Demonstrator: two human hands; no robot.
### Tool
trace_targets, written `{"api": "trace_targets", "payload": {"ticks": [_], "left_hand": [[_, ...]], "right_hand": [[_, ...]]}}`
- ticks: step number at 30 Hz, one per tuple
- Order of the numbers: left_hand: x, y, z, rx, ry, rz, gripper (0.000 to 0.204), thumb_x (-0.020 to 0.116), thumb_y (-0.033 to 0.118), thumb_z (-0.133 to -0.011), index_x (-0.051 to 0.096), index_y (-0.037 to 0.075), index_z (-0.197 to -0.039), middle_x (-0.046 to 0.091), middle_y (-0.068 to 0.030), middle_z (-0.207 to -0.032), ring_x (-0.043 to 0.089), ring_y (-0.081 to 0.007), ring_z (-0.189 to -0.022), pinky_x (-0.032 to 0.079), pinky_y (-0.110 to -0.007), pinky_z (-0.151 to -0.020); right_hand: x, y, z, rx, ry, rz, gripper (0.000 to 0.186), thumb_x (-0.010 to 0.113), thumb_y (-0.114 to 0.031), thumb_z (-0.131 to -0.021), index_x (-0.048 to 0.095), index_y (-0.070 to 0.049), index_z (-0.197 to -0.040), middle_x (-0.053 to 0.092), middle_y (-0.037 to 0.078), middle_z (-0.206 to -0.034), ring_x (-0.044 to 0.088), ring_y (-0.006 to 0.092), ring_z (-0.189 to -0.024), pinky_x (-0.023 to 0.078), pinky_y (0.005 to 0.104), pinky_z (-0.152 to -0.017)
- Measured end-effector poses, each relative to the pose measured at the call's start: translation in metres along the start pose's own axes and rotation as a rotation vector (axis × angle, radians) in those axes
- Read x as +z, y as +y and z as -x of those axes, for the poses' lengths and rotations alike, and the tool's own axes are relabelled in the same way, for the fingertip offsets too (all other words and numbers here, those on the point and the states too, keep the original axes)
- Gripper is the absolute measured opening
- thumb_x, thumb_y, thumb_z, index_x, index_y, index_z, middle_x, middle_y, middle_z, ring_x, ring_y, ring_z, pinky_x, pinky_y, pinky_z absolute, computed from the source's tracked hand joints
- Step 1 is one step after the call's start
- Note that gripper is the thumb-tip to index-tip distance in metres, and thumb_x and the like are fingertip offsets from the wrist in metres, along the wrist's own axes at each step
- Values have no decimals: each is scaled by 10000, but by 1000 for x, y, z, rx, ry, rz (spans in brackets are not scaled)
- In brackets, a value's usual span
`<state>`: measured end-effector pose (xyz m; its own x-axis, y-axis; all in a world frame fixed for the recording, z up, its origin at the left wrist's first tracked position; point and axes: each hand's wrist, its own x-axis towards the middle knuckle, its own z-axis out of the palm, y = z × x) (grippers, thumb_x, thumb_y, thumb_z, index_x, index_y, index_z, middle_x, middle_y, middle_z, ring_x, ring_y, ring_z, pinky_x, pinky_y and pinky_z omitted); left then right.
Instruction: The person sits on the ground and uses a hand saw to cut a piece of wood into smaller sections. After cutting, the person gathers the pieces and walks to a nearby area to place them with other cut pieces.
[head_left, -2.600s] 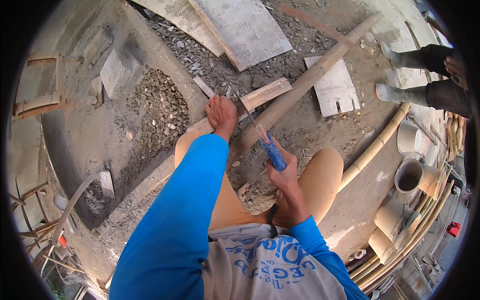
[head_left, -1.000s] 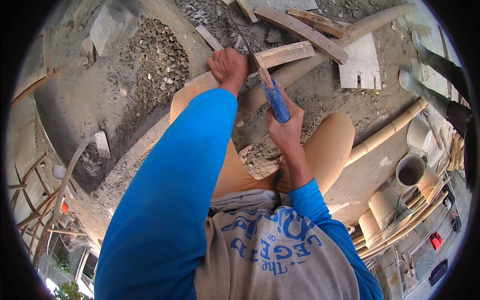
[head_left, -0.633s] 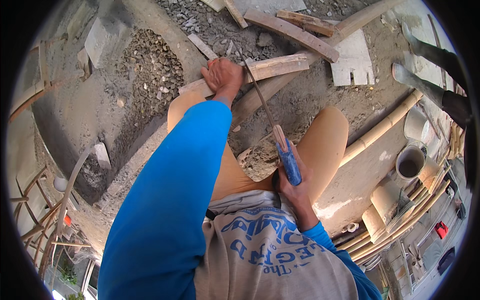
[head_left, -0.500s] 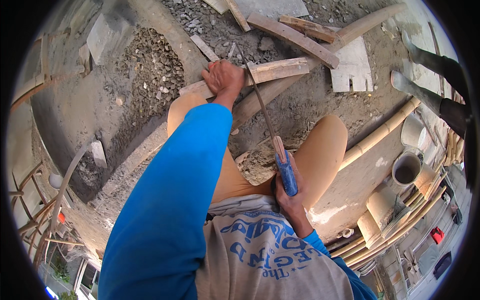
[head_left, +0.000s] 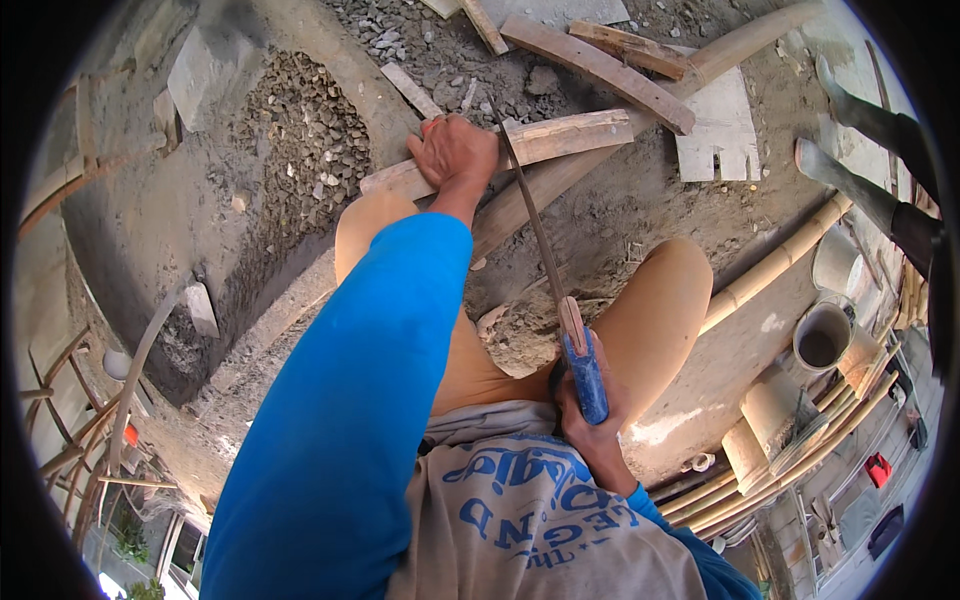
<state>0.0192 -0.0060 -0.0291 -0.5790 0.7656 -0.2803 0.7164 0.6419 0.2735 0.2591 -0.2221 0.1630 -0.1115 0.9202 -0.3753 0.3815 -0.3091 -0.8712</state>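
Observation:
My left hand (head_left: 455,157) is wrapped over a short wooden plank (head_left: 572,138), pressing it down near its left part. That plank lies across a longer wooden beam (head_left: 520,197) on the ground. In my right hand (head_left: 590,411) is a handsaw, gripped by its blue handle (head_left: 588,385) near my lap. The thin saw blade (head_left: 535,220) runs up and forward from the handle, crossing the plank just right of my left hand. Whether the teeth have cut into the wood I cannot make out.
More timber pieces (head_left: 600,72) lie ahead, beside a notched pale board (head_left: 718,135). Gravel (head_left: 320,130) is heaped at the left. A bamboo pole (head_left: 775,262) runs along the right, with buckets (head_left: 822,335) beyond it. Another person's legs (head_left: 860,185) stand at the far right.
My right hand and the saw handle have drawn back slightly toward me, the blade sliding along across the plank. My left hand keeps its place on the wood. The view has shifted a little.

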Motion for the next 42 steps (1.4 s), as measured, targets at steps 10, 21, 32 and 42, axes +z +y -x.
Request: {"api": "trace_targets", "payload": {"ticks": [10, 21, 32, 42], "left_hand": [[-11, 9, -13, -101, -9, -3, 289, 607, 260, -840, 811, 61, -889, 775, -150, -1021, 665, -317, -1102, 389, -420, -980], [-12, 22, -15, -115, -34, -60, 306, 621, 281, -923, 785, 24, -947, 747, -167, -1104, 608, -334, -1155, 381, -515, -1030], [-4, 14, -9, -15, -17, -87, 388, 593, 295, -977, 718, -29, -1151, 672, -213, -1274, 583, -381, -1231, 327, -549, -1114], [-125, 180, 156, 1234, -105, -357, 191, 763, 231, -862, 784, 50, -920, 765, -97, -908, 717, -312, -947, 464, -466, -845]], "right_hand": [[37, 54, -140, -201, 7, 3, 614, 609, 40, -853, 566, 27, -1465, 697, 105, -846, 595, 35, -741, 501, 214, -726], [-16, -67, -102, -466, 196, -34, 629, 657, 49, -796, 622, -2, -1423, 740, 154, -849, 683, 90, -734, 530, 240, -724], [-99, 3, -158, -604, 458, 21, 516, 666, 9, -872, 656, -4, -1388, 692, 38, -827, 620, 55, -726, 510, 235, -709], [-113, 46, -179, -421, 471, -65, 498, 665, -33, -871, 673, -2, -1368, 765, 85, -970, 658, 97, -843, 527, 273, -803]]}}
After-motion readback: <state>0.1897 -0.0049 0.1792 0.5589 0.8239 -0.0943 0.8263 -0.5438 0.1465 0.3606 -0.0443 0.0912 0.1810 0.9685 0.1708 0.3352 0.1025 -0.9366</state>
